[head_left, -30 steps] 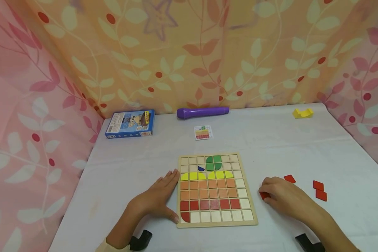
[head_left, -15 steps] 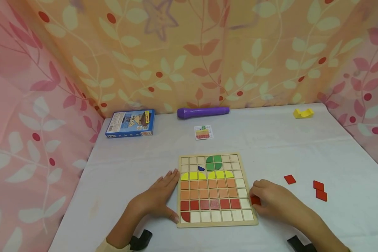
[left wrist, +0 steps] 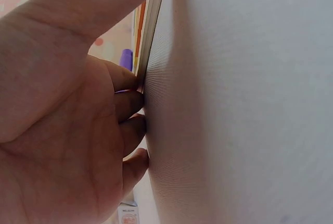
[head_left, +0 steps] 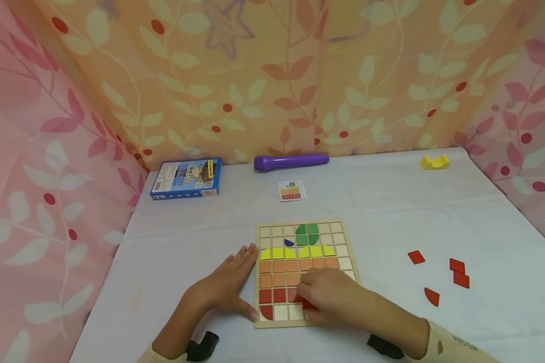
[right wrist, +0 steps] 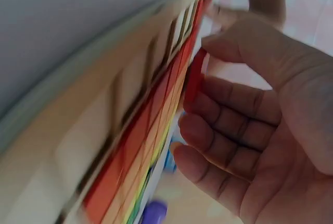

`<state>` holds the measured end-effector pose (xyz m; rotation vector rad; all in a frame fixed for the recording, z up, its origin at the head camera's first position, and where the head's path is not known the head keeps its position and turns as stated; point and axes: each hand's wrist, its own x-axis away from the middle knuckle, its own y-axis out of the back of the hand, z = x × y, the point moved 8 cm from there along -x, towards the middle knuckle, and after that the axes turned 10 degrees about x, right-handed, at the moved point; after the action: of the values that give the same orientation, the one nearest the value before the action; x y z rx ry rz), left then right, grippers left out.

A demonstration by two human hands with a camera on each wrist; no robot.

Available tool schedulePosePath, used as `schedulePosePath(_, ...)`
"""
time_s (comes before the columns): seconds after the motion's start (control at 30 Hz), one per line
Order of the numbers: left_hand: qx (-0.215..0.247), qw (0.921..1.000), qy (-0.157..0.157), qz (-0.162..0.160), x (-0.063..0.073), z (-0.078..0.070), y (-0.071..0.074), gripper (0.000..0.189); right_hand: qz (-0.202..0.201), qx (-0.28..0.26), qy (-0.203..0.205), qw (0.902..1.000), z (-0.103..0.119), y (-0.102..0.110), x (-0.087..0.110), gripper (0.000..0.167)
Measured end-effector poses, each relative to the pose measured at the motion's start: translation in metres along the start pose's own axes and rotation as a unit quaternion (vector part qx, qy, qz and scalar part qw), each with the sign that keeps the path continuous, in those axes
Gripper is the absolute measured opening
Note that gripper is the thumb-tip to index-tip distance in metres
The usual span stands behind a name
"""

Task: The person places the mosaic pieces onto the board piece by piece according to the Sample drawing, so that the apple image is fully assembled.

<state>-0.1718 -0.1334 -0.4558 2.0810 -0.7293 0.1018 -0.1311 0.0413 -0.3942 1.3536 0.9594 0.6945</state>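
Note:
My right hand (head_left: 331,297) is over the lower rows of the wooden grid board (head_left: 281,325). Between its thumb and index finger it pinches a red tile (right wrist: 195,75), close over the board. My left hand (head_left: 224,285) lies along the board's left edge with fingers extended, thumb near the bottom corner. On the board sit green pieces (head_left: 307,235), a small dark blue piece (head_left: 289,242), a yellow row (head_left: 277,253), orange rows (head_left: 279,280) and a red row (head_left: 279,295). A red quarter-round piece (head_left: 266,312) fills the bottom-left cell. My right hand hides the board's lower right.
Loose red tiles (head_left: 416,257) and a red quarter-round (head_left: 432,296) lie right of the board. Behind it are a small pattern card (head_left: 292,191), a purple microphone-shaped object (head_left: 291,162) and a blue box (head_left: 186,179). A yellow block (head_left: 434,162) stands far right.
My right hand has carried the red tile leftward from the table onto the board, uncovering the loose red quarter-round. My left hand stays at the board's edge.

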Motion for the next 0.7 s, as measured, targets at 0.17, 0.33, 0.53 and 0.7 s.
schedulePosePath(0.17, -0.005, 1.0000, 0.000, 0.007, 0.000, 0.001, -0.001, 0.137, 0.009, 0.023, 0.003, 0.9997, 0.022, -0.012, -0.028, 0.019)
schedulePosePath(0.33, -0.003, 1.0000, -0.002, 0.009, 0.000, -0.002, 0.000, 0.137, 0.003, 0.045, -0.005, 0.9990, 0.034, -0.017, -0.040, 0.014)
schedulePosePath(0.53, -0.005, 0.9999, 0.001, 0.009, 0.000, -0.001, 0.000, 0.137, 0.005, 0.069, 0.006, 0.9976, 0.045, -0.019, -0.037, 0.010)
schedulePosePath(0.7, 0.003, 1.0000, 0.000, 0.008, -0.001, -0.001, -0.001, 0.137, -0.011, 0.044, 0.054, 0.9975, 0.054, -0.014, -0.023, 0.010)
